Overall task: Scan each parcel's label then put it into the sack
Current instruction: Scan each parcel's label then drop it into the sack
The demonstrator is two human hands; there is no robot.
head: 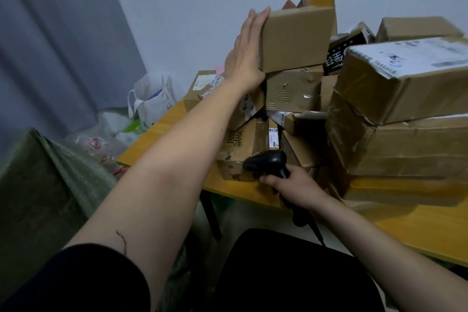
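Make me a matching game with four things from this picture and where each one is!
Things:
1. black handheld barcode scanner
2. plain brown cardboard box on top of the pile
3. green woven plastic sack
4. white paper carrier bag

Places:
A. on the floor at the far left, below the table edge
B. gripped in the right hand
C. behind the yellow wooden table, by the grey curtain
D. touched on its left side by the flat left hand

Pairs: 1-B, 2-D, 3-A, 4-C
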